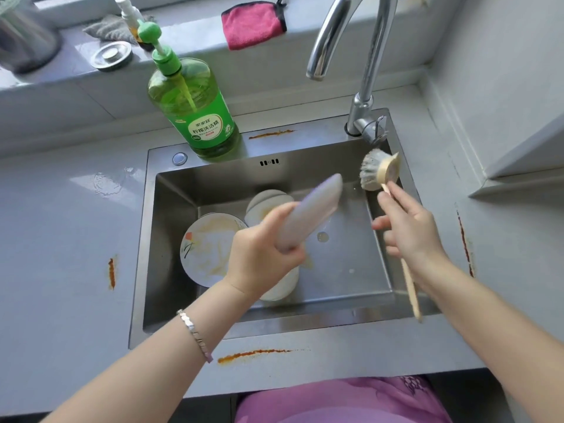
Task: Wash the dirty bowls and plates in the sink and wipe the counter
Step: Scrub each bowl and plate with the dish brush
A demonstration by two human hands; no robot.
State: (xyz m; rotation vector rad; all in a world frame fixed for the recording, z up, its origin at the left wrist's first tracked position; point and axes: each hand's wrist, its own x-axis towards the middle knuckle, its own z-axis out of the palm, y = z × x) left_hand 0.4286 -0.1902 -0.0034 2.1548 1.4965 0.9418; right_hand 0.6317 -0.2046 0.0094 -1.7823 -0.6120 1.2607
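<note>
My left hand (262, 254) grips a pale plate (311, 209), held edge-on and tilted above the steel sink (351, 312). My right hand (409, 227) holds a wooden dish brush (380, 170) by its long handle, bristle head raised near the sink's back right corner, apart from the plate. In the basin lie a dirty plate with yellow smears and a flower print (207, 248), a whitish bowl (268, 199) behind it, and another white dish (283, 288) partly hidden under my left wrist.
A green dish soap bottle (195, 105) stands on the sink's back rim, the faucet (363, 71) to its right. Orange-brown stains mark the counter at the front (253, 354), left (112, 273), right (465, 242) and back (270, 134). A pink cloth (253, 24) lies on the sill.
</note>
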